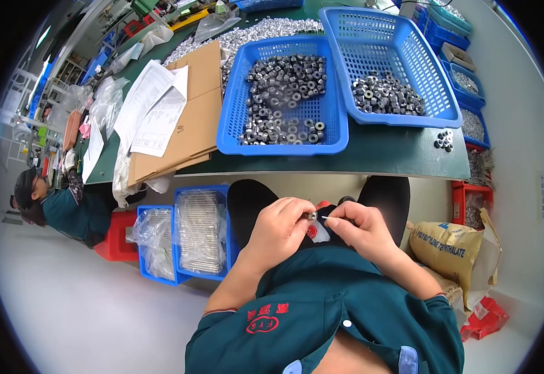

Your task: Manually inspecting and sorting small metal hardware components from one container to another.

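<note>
Over my lap, my left hand (282, 228) pinches a small metal nut (312, 215) between thumb and fingertips. My right hand (366, 229), close beside it, is closed on a thin tool with a pale tip (326, 217) pointing at the nut. A dark rounded end (346, 200) shows above the right fingers; most of the tool is hidden in the grip. On the table ahead, a blue basket (229, 118) holds many metal nuts (284, 84). The tilted blue basket (381, 37) to its right holds a smaller heap (387, 95).
Several loose nuts (444, 141) lie near the green table's (384, 163) right corner. Cardboard (200, 87) and papers (155, 118) lie at left. Blue bins of bagged parts (200, 230) stand on the floor left, a yellow sack (444, 244) right. Another person (69, 209) sits far left.
</note>
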### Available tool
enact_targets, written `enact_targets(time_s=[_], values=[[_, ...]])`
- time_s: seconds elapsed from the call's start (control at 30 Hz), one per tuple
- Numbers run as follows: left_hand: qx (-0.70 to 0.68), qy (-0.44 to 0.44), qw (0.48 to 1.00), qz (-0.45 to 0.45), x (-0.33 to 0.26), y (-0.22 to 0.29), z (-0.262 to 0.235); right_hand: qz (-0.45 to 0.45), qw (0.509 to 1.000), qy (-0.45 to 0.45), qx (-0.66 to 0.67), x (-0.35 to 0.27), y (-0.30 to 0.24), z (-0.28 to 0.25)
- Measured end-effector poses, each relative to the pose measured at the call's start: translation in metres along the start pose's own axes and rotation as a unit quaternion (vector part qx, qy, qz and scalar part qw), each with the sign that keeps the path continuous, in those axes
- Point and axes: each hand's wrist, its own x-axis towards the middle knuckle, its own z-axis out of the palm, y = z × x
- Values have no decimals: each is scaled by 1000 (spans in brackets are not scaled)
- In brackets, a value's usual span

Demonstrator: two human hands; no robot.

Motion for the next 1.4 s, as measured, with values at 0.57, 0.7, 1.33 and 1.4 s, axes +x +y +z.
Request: enact_targets(time_s=[0.57, 0.7, 1.33, 1.4], values=[[100, -39, 991, 76, 12, 4, 2, -389, 820, 107, -406, 11, 7, 3], [184, -73, 971, 132, 21, 11, 4, -186, 962, 55, -193, 10, 7, -4], [203, -169, 949, 174, 261, -3, 80, -247, 745, 349, -512, 36, 152, -109], [224, -207, 941, 150, 273, -10, 96, -185, 752, 327, -541, 38, 176, -117]])
